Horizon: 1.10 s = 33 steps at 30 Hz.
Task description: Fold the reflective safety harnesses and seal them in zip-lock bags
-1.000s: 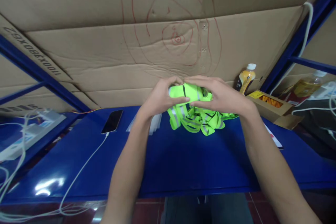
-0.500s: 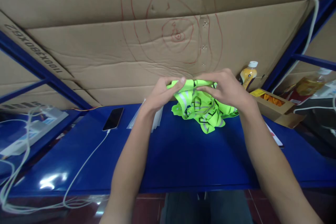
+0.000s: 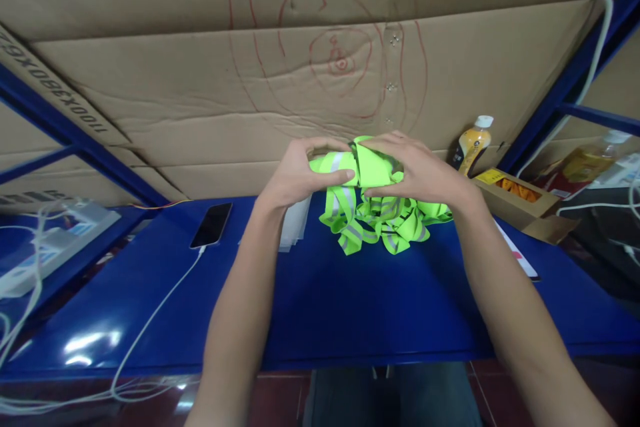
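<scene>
Between both hands is a lime-green reflective strap (image 3: 374, 168) with silver stripes, raised just above the table and bunched into a wide roll or fold. My left hand (image 3: 296, 173) grips its left end, thumb in front and fingers behind. On the other side, my right hand (image 3: 423, 170) clasps the right end, its thumb below and its fingers over the top. Beneath lies a tangled heap of the same strap (image 3: 395, 227) with grey and black marks. Part of the strap behind the fingers is hidden.
On the blue table (image 3: 360, 307) are clear plastic sleeves (image 3: 295, 223) and a charging phone (image 3: 211, 225). A drink bottle (image 3: 471, 147) and an open carton (image 3: 520, 199) stand at right. Behind is a cardboard wall (image 3: 175, 87); a power strip (image 3: 55, 247) lies left.
My hands have turned the strap so that its broad face shows between them. A loop now hangs lower at the left of the heap. The view has shifted slightly.
</scene>
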Each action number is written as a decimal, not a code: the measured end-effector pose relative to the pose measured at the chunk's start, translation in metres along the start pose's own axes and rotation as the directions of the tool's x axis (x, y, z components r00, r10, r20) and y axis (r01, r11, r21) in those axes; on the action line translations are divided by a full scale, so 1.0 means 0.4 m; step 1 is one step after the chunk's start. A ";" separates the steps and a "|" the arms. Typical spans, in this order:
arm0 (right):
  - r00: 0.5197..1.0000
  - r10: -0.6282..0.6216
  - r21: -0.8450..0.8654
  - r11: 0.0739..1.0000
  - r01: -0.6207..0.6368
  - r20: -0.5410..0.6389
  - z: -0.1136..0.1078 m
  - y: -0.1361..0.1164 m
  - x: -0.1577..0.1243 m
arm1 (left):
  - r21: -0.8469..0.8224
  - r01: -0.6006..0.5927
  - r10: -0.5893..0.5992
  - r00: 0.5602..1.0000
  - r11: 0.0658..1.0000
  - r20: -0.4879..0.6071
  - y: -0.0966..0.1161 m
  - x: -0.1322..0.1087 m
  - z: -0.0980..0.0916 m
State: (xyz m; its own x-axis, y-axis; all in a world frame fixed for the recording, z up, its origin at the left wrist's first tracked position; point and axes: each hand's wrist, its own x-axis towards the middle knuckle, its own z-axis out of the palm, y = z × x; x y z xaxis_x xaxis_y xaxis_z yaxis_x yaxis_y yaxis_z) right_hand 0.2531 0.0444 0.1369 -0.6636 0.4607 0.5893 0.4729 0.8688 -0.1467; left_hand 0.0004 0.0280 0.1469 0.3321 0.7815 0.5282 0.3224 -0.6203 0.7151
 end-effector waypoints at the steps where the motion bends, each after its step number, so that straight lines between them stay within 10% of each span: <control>1: 0.999 0.010 0.008 1.000 -0.010 0.040 -0.006 0.004 -0.003 | 0.021 -0.023 0.023 1.000 1.000 0.022 0.001 0.000 0.006; 14: 0.996 0.054 -0.062 0.997 -0.051 0.064 0.005 -0.013 -0.003 | 0.039 -0.049 0.048 0.999 0.998 0.021 0.004 0.003 0.059; 20: 0.979 0.095 -0.125 0.985 -0.118 -0.179 -0.008 -0.038 0.004 | 0.131 -0.215 0.224 0.973 0.968 -0.053 0.034 -0.004 0.037; 25: 0.997 0.063 0.200 0.978 -0.054 -0.042 0.005 -0.042 0.011 | 0.231 -0.325 0.338 0.941 0.917 -0.018 0.058 -0.018 0.018; 30: 0.981 0.043 0.597 0.788 -0.148 0.187 0.030 -0.015 0.008 | 0.260 -0.332 0.331 0.942 0.907 0.050 0.084 -0.028 0.003; 33: 0.956 -0.044 0.830 0.509 -0.228 0.289 0.060 0.000 0.003 | 0.251 -0.338 0.332 0.941 0.907 0.068 0.091 -0.029 -0.001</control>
State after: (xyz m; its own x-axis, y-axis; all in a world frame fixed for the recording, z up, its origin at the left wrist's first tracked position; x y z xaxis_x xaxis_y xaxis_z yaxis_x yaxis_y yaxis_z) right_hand 0.2383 0.0495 0.1185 -0.8232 0.4546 0.3400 -0.0895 0.4876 -0.8685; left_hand 0.0078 -0.0037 0.1668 0.4797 0.5248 0.7032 0.4023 -0.8437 0.3553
